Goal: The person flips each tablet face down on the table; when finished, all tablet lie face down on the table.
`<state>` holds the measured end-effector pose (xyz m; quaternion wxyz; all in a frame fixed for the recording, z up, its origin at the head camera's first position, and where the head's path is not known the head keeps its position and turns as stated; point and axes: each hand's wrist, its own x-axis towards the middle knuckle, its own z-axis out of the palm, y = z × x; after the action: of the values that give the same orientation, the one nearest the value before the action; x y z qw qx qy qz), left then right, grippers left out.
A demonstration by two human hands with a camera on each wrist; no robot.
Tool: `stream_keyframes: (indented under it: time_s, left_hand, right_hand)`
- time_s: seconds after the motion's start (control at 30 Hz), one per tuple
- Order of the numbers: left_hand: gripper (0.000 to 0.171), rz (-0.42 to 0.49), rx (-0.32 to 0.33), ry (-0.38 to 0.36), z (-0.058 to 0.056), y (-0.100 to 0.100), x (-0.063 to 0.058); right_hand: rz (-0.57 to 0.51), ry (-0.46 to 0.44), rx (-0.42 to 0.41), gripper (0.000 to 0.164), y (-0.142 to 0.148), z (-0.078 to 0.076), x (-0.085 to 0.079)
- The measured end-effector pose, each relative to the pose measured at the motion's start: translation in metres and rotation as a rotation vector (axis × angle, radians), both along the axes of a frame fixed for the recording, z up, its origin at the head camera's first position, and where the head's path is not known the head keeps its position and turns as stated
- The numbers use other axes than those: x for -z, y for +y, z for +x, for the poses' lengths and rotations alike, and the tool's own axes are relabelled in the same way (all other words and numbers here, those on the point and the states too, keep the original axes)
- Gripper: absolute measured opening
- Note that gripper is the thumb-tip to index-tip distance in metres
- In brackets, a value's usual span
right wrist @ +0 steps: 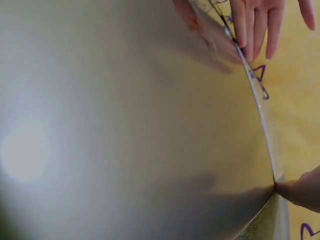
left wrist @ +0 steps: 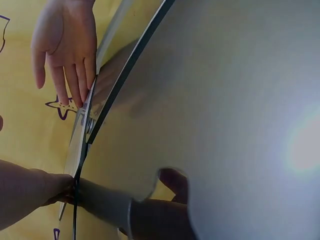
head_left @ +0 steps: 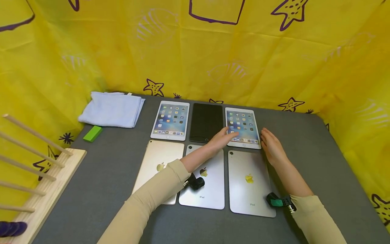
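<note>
A white-framed tablet with a lit screen of app icons [head_left: 243,127] lies at the back right of the tablet group. My left hand [head_left: 220,140] is at its left edge, fingers extended, thumb stretched over the lower screen. Along the tablet's right edge stands my right hand [head_left: 273,146], fingers straight and together. Directly left is a tablet with a dark screen [head_left: 206,118], partly behind my left hand. Nearer to me, a silver tablet [head_left: 248,193] lies back up, its logo showing. Both wrist views are filled mostly by a shiny tablet back [left wrist: 240,75]; the exact finger contact is unclear there.
Another lit white tablet [head_left: 171,120] lies at the back left. In front are a gold tablet [head_left: 152,159] and a second silver one [head_left: 213,189], both face down. A folded blue cloth [head_left: 112,110], a green block [head_left: 92,134] and a wooden peg rack [head_left: 58,183] stand left.
</note>
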<state>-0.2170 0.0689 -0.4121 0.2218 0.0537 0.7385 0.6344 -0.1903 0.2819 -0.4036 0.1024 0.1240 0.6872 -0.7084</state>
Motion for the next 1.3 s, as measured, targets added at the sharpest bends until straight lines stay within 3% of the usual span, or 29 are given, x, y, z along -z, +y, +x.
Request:
stream_keyframes:
  time_s: [0.23, 0.57, 0.77, 0.83, 0.9, 1.1, 1.3]
  left_hand:
    - [0.077, -0.031, 0.006, 0.021, -0.002, -0.002, 0.001]
    - [0.066, -0.033, 0.000, 0.037, -0.004, -0.002, 0.000]
    - [0.066, -0.104, 0.048, 0.060, -0.003, -0.003, 0.001]
    - [0.068, -0.140, 0.068, 0.079, -0.003, -0.003, 0.001]
    - [0.070, -0.176, 0.090, 0.102, -0.003, -0.003, 0.001]
    - [0.070, -0.235, 0.154, 0.150, -0.001, 0.002, 0.002]
    - [0.066, -0.240, 0.184, 0.167, -0.002, 0.008, 0.003]
  right_hand:
    - [-0.031, -0.036, -0.068, 0.069, 0.001, -0.003, -0.007]
    - [-0.251, -0.163, 0.056, 0.063, 0.015, -0.007, -0.010]
    - [-0.360, -0.164, 0.114, 0.020, 0.022, -0.006, -0.006]
    - [-0.356, -0.141, 0.110, 0.015, 0.023, -0.006, -0.005]
    - [-0.334, -0.116, 0.104, 0.018, 0.023, -0.007, -0.005]
    - [-0.247, -0.015, 0.113, 0.064, 0.020, -0.010, -0.012]
    - [-0.278, 0.150, 0.131, 0.065, 0.016, -0.009, -0.021]
